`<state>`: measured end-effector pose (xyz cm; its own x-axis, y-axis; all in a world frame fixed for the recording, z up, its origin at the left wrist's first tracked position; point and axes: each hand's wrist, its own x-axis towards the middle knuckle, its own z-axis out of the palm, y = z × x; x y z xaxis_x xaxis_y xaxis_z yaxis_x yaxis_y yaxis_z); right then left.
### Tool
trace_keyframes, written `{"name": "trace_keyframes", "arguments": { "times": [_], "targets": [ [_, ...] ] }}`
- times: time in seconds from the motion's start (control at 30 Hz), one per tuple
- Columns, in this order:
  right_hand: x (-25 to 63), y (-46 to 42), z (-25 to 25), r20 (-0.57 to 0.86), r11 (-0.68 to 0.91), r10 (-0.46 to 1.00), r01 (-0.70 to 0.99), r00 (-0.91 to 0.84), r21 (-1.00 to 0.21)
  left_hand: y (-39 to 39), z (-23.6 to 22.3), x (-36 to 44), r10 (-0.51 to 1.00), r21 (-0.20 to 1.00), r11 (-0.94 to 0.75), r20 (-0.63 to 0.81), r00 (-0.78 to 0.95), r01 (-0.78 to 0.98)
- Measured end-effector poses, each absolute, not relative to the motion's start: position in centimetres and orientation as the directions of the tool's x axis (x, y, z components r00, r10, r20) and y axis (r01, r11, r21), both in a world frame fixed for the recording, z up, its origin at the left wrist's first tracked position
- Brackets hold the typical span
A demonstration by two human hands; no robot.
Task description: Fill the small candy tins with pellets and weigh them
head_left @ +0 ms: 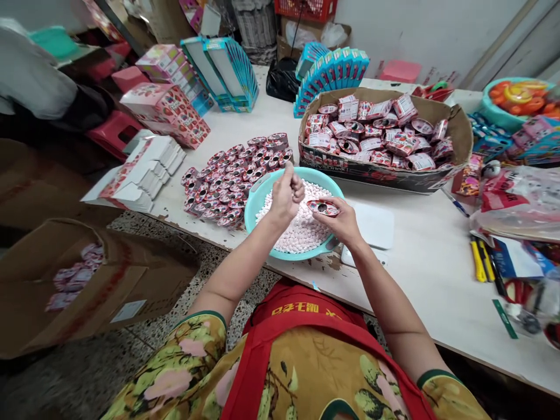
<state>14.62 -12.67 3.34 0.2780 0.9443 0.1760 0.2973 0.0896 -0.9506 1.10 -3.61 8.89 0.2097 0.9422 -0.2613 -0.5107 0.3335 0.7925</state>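
Note:
Between the thumb and fingers of my right hand (344,221) is a small red-and-white printed box (324,208) with a dark round hole facing up. It is over the right part of a turquoise basin (250,213), which holds many pale pink candies (297,238). My left hand (285,195) is above the basin's left half, fingers curled in and thumb pointing up. Whatever those fingers hold, if anything, is hidden. Left of the basin, rows of similar small boxes (231,178) stand close together with their holes upward.
A cardboard carton (371,175) heaped with small boxes stands behind the basin at right. A white scale (374,224) sits right of the basin. Stacked flat cartons (140,175) lie at left. Yellow cutters (478,259) lie at far right. An open floor carton (126,286) holds more boxes.

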Motion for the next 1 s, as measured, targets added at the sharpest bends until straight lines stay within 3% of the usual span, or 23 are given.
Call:
{"name": "trace_keyframes", "arguments": {
  "times": [0.17, 0.4, 0.53, 0.63, 0.7, 0.77, 0.83, 0.9, 1.0],
  "targets": [
    [13.1, -11.6, 3.1, 0.187, 0.1, 0.955, 0.345, 0.23, -0.933, -6.3, 10.2, 3.9, 0.967, 0.855, 0.227, -0.142, 0.212, -0.466],
    [12.7, -11.4, 2.9, 0.168, 0.085, 0.951, 0.301, 0.261, -0.95, -6.0, 10.0, 4.2, 0.967, 0.855, 0.25, -0.194, 0.167, -0.454],
    [12.9, -12.1, 3.3, 0.157, 0.098, 0.95, 0.222, 0.27, -0.97, -4.9, 9.9, 3.5, 0.981, 0.886, 0.174, -0.12, 0.15, -0.429],
    [15.3, -13.9, 4.0, 0.167, 0.117, 0.925, 0.162, 0.341, -0.98, -2.4, 8.2, 1.4, 0.996, 0.97, -0.013, 0.033, 0.08, -0.242],
    [18.3, -15.4, 4.0, 0.186, 0.127, 0.875, 0.159, 0.446, -0.979, -0.2, 6.2, -0.5, 0.983, 0.988, -0.135, 0.125, 0.136, 0.071],
    [21.7, -16.8, 3.0, 0.176, 0.091, 0.799, 0.174, 0.575, -0.981, 1.9, 3.8, -2.2, 0.938, 0.857, -0.264, 0.12, 0.326, 0.443],
    [24.8, -18.0, 1.1, 0.117, -0.018, 0.73, 0.191, 0.673, -0.981, 3.2, 1.7, -3.0, 0.864, 0.629, -0.404, 0.023, 0.503, 0.664],
    [26.9, -18.9, -1.0, 0.046, -0.155, 0.705, 0.218, 0.708, -0.964, 3.3, 0.3, -2.7, 0.809, 0.453, -0.497, -0.067, 0.584, 0.74],
    [28.3, -19.7, -2.7, -0.037, -0.283, 0.742, 0.263, 0.669, -0.922, 1.8, -0.4, -1.4, 0.784, 0.353, -0.522, -0.159, 0.599, 0.776]
  ]
}}
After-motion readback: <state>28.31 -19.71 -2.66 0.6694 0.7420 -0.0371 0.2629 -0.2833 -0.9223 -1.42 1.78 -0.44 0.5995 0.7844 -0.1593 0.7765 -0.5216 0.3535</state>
